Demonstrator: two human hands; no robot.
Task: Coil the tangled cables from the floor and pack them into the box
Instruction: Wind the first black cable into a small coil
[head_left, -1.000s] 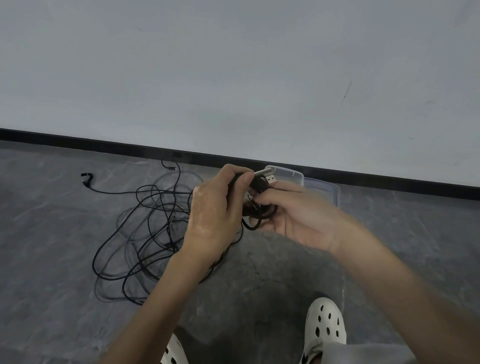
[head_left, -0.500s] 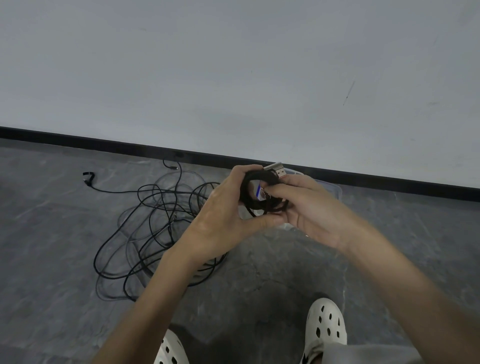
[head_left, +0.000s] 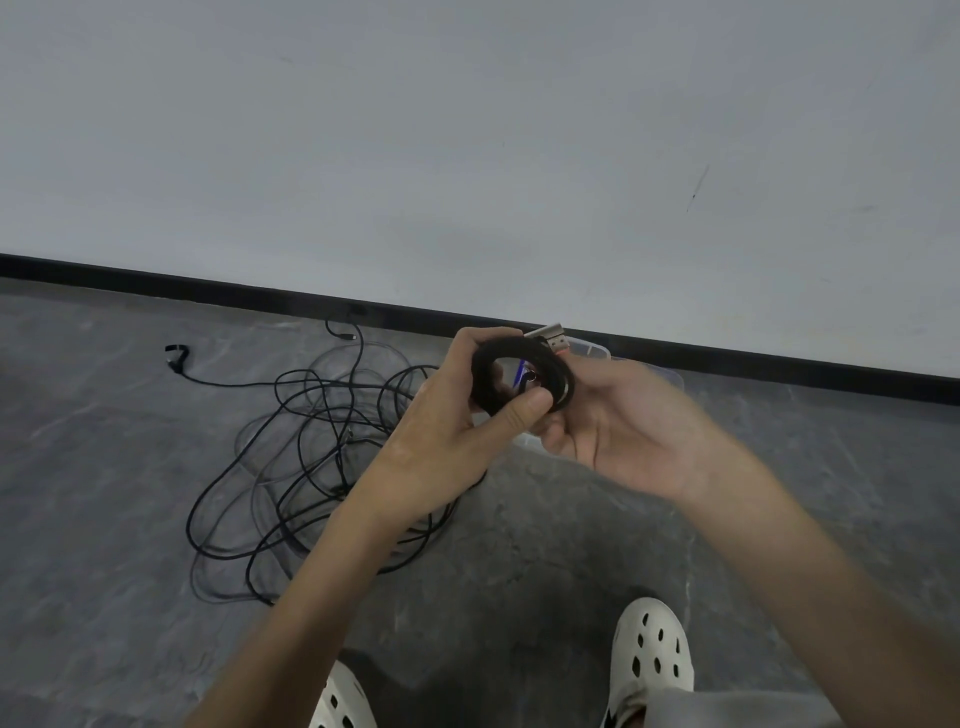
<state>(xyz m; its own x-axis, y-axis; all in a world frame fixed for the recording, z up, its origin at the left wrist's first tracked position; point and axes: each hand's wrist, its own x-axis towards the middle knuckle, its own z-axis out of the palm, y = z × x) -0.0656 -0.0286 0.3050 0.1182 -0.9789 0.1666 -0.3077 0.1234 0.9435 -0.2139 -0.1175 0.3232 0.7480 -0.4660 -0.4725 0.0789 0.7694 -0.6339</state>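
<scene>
A small black coiled cable (head_left: 485, 371) with a silver USB plug sticking up at its top is held in front of me. My left hand (head_left: 457, 426) grips the coil, thumb across its lower edge and fingers over the top. My right hand (head_left: 618, 415) holds the coil's right side from behind, palm facing me. A tangle of black cables (head_left: 311, 457) lies on the grey floor to the left, partly hidden by my left forearm. The clear plastic box (head_left: 592, 351) sits by the wall behind my hands, mostly hidden.
A black baseboard (head_left: 156, 280) runs along the foot of the white wall. One loose cable end with a black plug (head_left: 176, 356) lies far left. My two feet in white perforated clogs (head_left: 654, 654) stand at the bottom edge.
The coil has been turned so its ring faces me. My left hand shifted from covering it to gripping its rim, and my right palm opened toward me.
</scene>
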